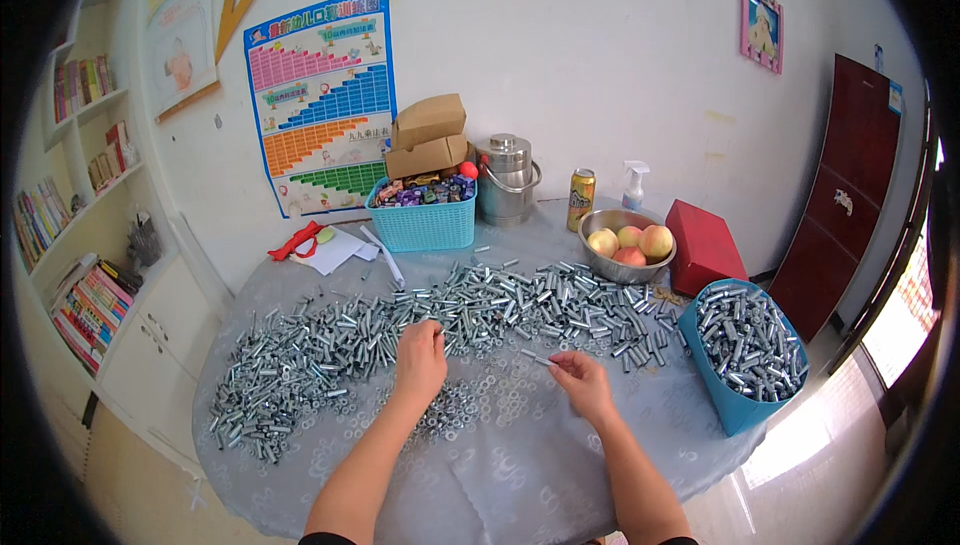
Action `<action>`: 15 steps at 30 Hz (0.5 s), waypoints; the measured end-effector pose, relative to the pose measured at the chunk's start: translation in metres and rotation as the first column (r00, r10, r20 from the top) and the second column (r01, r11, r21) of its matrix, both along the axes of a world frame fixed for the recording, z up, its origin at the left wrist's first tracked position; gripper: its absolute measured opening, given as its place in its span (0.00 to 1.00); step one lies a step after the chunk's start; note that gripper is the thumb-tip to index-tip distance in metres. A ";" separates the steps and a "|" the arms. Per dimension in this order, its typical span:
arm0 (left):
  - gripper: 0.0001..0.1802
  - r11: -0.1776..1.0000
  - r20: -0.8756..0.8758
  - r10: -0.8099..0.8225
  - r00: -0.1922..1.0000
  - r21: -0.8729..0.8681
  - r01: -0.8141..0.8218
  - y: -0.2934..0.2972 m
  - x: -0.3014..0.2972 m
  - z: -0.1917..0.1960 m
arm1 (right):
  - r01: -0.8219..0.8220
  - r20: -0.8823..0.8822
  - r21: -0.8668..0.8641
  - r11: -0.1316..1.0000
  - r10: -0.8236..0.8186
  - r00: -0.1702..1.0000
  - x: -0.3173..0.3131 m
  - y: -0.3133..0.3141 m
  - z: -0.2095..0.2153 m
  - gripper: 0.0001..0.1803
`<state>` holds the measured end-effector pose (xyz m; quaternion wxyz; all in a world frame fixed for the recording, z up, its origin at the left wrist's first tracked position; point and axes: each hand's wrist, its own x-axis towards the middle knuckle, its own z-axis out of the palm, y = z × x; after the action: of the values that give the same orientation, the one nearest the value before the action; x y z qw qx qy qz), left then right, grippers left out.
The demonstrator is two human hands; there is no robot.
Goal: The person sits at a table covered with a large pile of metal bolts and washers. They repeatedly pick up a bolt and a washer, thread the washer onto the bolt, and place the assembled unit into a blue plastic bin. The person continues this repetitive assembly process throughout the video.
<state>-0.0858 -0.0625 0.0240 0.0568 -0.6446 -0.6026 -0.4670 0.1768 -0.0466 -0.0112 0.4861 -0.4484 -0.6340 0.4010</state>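
Left hand (pixel 420 357) arched, fingertips pinching into long heap of small silver metal sleeves (pixel 440 310); right hand (pixel 582 382) gripping one thin silver metal pin (pixel 535 356). Left pinch contents too small to tell.

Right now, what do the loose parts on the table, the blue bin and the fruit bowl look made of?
Loose parts: small sleeves and washers, likely zinc-plated steel; bright silvery sheen. The right hand pinches one sleeve; the left hand picks at the pile. Blue bin: probably plastic; matte, uniform colour. Fruit bowl: looks stainless steel; thin rim, dull grey reflections.
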 end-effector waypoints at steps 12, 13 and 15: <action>0.14 0.810 0.452 -0.310 0.837 -0.335 0.481 -0.024 0.073 -0.004 | -0.264 -0.250 -0.202 0.943 0.211 0.945 0.003 -0.004 0.015 0.11; 0.14 0.813 0.428 -0.291 0.856 -0.360 0.457 -0.023 0.075 -0.003 | -0.264 -0.262 -0.208 0.942 0.206 0.943 0.003 -0.004 0.015 0.11; 0.12 0.815 0.376 -0.255 0.891 -0.413 0.407 -0.024 0.078 0.000 | -0.227 -0.236 -0.206 0.952 0.177 0.955 0.005 -0.003 0.014 0.12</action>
<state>-0.0076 -0.0866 0.0245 -0.2814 -0.6544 -0.5778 -0.3984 0.1822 -0.0493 0.0024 0.4524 -0.3883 -0.5694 0.5660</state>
